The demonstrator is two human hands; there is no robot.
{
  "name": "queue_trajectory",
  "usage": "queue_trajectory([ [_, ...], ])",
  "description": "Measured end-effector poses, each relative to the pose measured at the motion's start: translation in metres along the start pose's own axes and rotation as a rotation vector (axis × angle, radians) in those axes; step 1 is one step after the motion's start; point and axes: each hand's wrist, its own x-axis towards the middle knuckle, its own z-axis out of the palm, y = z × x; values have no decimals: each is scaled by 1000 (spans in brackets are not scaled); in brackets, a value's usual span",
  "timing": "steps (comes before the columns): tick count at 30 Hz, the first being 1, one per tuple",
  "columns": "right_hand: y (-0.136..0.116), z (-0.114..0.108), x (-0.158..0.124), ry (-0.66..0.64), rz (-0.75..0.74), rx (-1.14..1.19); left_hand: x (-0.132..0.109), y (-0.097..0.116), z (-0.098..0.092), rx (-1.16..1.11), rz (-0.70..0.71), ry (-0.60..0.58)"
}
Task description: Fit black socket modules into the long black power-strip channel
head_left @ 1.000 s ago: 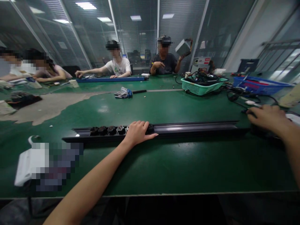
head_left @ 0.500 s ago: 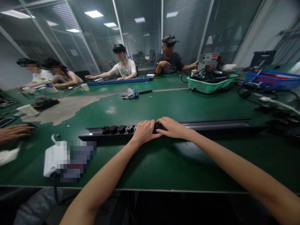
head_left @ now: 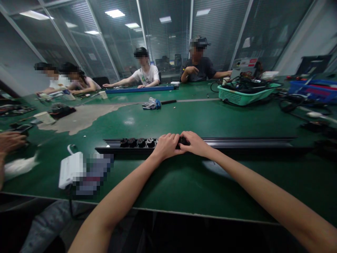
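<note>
A long black channel-shaped rail (head_left: 250, 142) lies across the table in front of me. Several small black block-like parts (head_left: 141, 142) sit in a row inside its left portion. My left hand (head_left: 166, 147) is closed over the rail at the right end of that row, fingers bent down into the channel; what its fingertips grip is hidden. Right beside it, my right hand (head_left: 195, 144) curls its fingers and thumb around a dark part (head_left: 184, 141) in the channel. The two hands nearly touch at the thumbs.
On the green table (head_left: 168, 186), a white box with a cable (head_left: 71, 170) stands left of the rail, beside a blurred-out item. Further off are a glove (head_left: 152, 103), a green basket of cables (head_left: 238, 95) and a blue basket (head_left: 313, 89). A neighbour's hand (head_left: 13, 142) is at far left; other people sit opposite.
The view has swung slightly left, so everything sits further right in the picture. My hands stay at the same place on the rail, with the right fingers slightly shifted around the dark part.
</note>
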Motion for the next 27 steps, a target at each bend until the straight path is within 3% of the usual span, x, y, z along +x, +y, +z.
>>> queue_trajectory([
  [6, -1, 0, 0, 3, 19, 0, -1, 1, -7, 71, 25, 37],
  [11, -3, -2, -3, 11, 45, -10, -6, -12, -35, 85, -28, 25],
  [13, -5, -4, -4, -1, 47, -16, -9, -22, -47, 101, -179, -2],
  [16, -6, -8, -5, -18, 58, -13, -14, -40, -59, 151, -601, 3],
  [20, -5, -9, -6, -11, 75, 1, -21, -69, -54, 85, -1091, -95],
  [23, -4, -7, -7, -5, 74, 1, -25, -88, -44, 18, -1230, -146],
  [27, -4, -7, -7, -1, 65, -3, -29, -100, -34, -11, -1277, -125],
])
